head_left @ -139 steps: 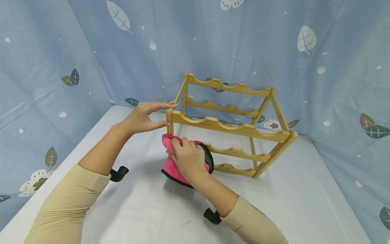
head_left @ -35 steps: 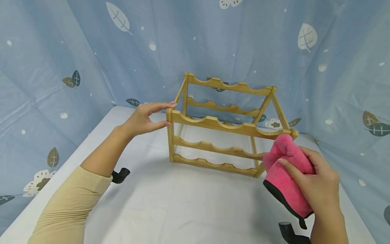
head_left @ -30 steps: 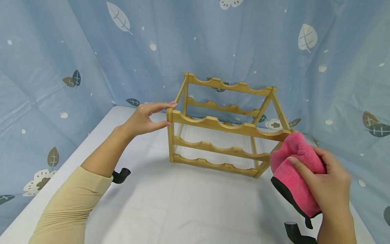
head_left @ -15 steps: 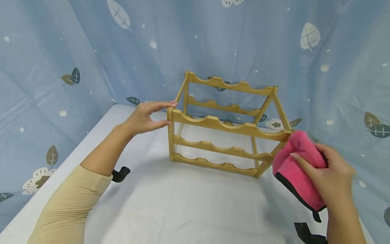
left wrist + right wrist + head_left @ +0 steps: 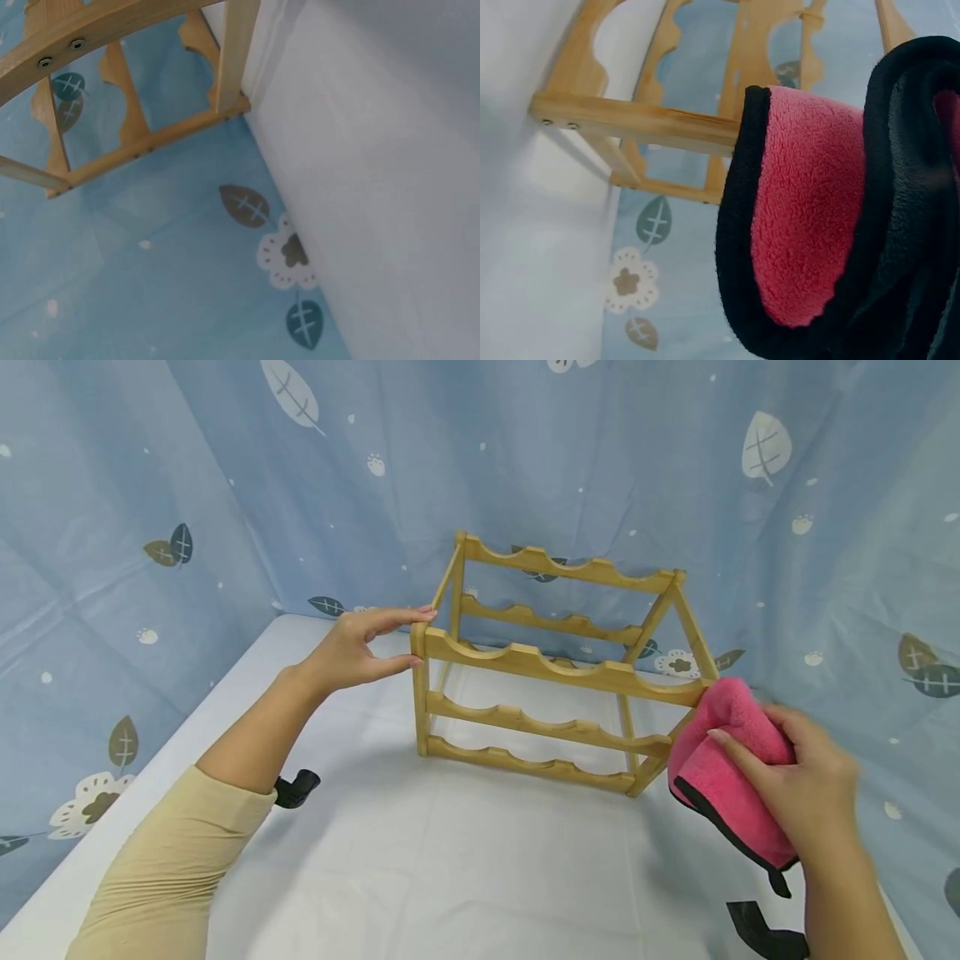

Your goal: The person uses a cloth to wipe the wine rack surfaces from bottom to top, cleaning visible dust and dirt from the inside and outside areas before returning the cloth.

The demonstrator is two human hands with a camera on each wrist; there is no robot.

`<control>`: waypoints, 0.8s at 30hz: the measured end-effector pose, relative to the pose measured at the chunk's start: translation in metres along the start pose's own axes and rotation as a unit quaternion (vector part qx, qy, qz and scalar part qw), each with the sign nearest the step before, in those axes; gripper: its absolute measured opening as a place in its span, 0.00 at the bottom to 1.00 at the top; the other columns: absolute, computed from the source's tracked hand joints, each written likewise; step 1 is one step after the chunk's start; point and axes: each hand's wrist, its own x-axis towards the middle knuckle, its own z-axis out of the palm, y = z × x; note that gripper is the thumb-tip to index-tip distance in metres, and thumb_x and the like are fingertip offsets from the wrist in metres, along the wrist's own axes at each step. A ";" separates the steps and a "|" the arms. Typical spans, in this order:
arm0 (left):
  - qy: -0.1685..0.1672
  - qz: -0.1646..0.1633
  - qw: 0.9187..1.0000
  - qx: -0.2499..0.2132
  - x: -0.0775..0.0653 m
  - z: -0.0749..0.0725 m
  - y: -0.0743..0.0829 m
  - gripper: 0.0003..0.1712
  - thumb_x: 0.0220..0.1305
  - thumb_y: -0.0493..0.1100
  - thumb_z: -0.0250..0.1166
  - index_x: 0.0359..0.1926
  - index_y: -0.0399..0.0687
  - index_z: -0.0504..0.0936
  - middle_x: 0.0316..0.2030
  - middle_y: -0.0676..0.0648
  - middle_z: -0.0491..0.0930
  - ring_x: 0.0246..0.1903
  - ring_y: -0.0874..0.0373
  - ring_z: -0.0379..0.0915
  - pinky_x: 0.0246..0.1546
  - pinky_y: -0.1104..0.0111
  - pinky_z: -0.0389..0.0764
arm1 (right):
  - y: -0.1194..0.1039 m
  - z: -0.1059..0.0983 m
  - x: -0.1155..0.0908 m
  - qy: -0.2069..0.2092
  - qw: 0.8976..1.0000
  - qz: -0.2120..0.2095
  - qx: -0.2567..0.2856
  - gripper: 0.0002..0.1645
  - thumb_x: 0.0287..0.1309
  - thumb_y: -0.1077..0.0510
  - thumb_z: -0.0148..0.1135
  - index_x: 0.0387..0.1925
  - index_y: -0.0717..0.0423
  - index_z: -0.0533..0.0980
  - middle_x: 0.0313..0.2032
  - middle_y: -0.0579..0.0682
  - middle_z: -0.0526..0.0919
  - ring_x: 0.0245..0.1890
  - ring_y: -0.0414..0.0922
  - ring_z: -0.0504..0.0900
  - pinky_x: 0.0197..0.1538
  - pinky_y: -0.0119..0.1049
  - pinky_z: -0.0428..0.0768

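A wooden wine rack (image 5: 525,658) with scalloped rails stands on the white table. My left hand (image 5: 348,650) pinches its front left top corner between the thumb and fingers. At the opposite end, my right hand (image 5: 813,777) grips a folded pink cloth (image 5: 735,768) with black edging. The cloth lies at the front right upright, hiding its top corner. Seen from the right wrist, the cloth (image 5: 810,202) covers part of the rack's end bar (image 5: 645,124), and its dark grey side shows. The left wrist view holds the rack's other end (image 5: 180,131) but no fingers.
A blue curtain (image 5: 585,460) printed with leaves hangs behind the rack and along both sides. White sheeting (image 5: 480,860) covers the table. Black curved pieces sit at each wrist, one at the left (image 5: 297,789) and one at the right (image 5: 765,935).
My right hand has carried the cloth from the rack's front left post to its right end, then shifted slightly left and up lately. The left hand keeps its hold on the corner.
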 end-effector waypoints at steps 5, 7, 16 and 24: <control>0.003 -0.004 1.000 0.001 0.000 0.000 0.000 0.33 0.39 0.21 0.72 0.53 0.27 0.76 0.52 0.32 0.77 0.59 0.62 0.71 0.59 0.67 0.73 | 0.004 0.005 -0.002 -0.010 1.000 -0.016 -0.006 0.29 0.41 0.53 0.77 0.49 0.53 0.79 0.38 0.54 0.80 0.29 0.21 0.64 0.25 0.11 0.64; 0.004 -0.004 1.000 0.001 -0.001 0.000 0.000 0.33 0.39 0.21 0.72 0.52 0.26 0.76 0.52 0.32 0.77 0.59 0.62 0.71 0.58 0.68 0.73 | 0.007 0.008 -0.004 -0.017 0.999 -0.031 -0.011 0.29 0.41 0.53 0.78 0.48 0.54 0.79 0.38 0.55 0.81 0.29 0.21 0.63 0.24 0.11 0.64; 0.004 -0.005 1.000 0.004 -0.001 0.000 0.000 0.33 0.40 0.20 0.71 0.53 0.27 0.76 0.52 0.32 0.77 0.59 0.63 0.70 0.58 0.69 0.73 | 0.020 0.018 -0.011 -0.043 0.995 -0.090 -0.029 0.30 0.37 0.55 0.79 0.46 0.56 0.79 0.38 0.58 0.81 0.31 0.43 0.73 0.24 0.12 0.63; 0.003 -0.003 1.000 0.003 -0.002 0.001 -0.002 0.34 0.40 0.20 0.71 0.54 0.28 0.75 0.52 0.32 0.77 0.59 0.63 0.70 0.58 0.68 0.72 | 0.028 0.021 -0.013 -0.084 0.991 -0.096 -0.037 0.28 0.39 0.52 0.78 0.45 0.55 0.79 0.38 0.58 0.82 0.31 0.41 0.73 0.22 0.22 0.69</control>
